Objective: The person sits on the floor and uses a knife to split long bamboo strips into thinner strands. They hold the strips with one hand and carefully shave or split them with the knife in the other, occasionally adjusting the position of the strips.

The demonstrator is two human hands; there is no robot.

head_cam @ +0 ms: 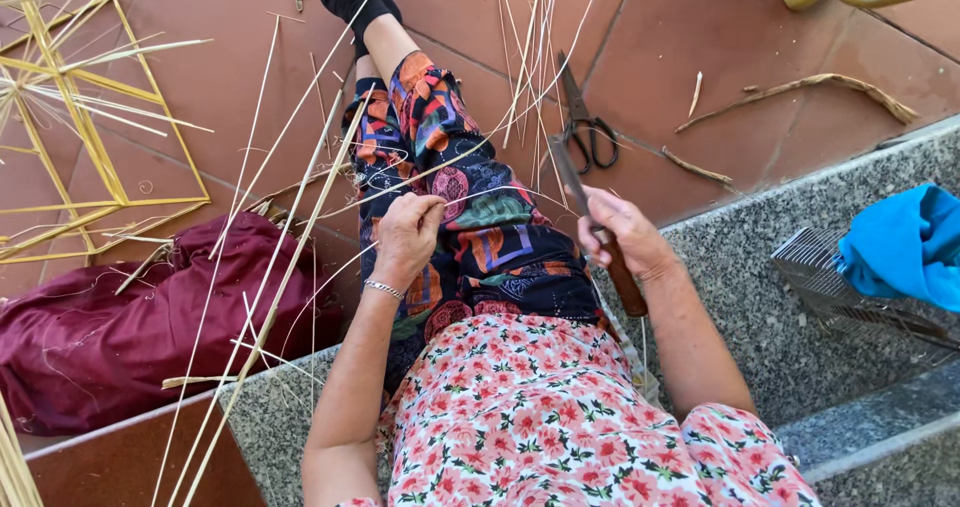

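Head view: left hand (405,235) pinches straw strand (480,147); right hand (622,229) grips knife (590,222).

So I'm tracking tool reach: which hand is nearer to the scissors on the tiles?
Right. The right hand, gripping a wooden-handled knife, sits just below the scissors. The left hand, pinching a thin straw, is farther off, across the lap.

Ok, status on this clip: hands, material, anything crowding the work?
Left hand pinching a pale straw strand over the lap. Right hand gripping a wooden-handled knife, blade up. Scissors on the tiles beyond; loose straw across the legs.
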